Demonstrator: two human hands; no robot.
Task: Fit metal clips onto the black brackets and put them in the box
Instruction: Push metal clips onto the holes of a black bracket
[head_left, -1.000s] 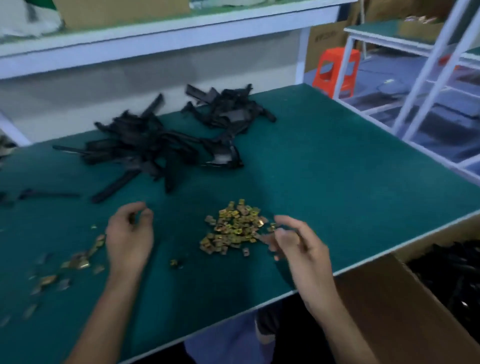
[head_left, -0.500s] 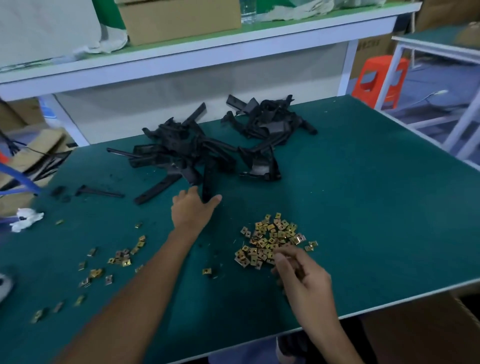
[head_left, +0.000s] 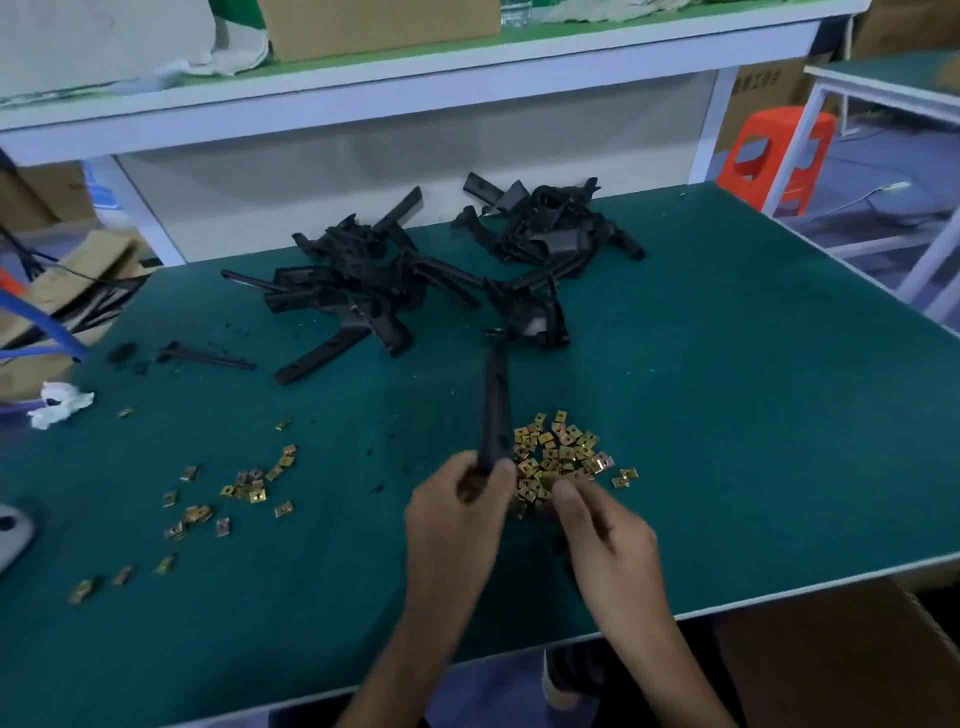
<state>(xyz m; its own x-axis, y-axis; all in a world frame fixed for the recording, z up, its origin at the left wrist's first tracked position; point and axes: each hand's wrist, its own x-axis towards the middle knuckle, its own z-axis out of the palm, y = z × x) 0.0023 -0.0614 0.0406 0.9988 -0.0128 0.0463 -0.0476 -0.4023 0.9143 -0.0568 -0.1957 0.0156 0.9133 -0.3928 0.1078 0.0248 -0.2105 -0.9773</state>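
One black bracket (head_left: 494, 410) gripped at its near end in the curled fingers of the left hand (head_left: 457, 514), long end pointing away over the green table (head_left: 727, 415). Just right of it, a heap of metal clips (head_left: 561, 452). Right hand (head_left: 602, 535) at the heap's near edge, thumb and forefinger drawn together, whether on a clip impossible to tell. Loose clips (head_left: 249, 483) scattered left. Pile of brackets (head_left: 363, 291) farther off. Cardboard box (head_left: 831, 649) at near right, below the table edge.

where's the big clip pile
Head view: clip pile sits centre-right on the green table, just beyond the right hand, beside the bracket the left hand holds.
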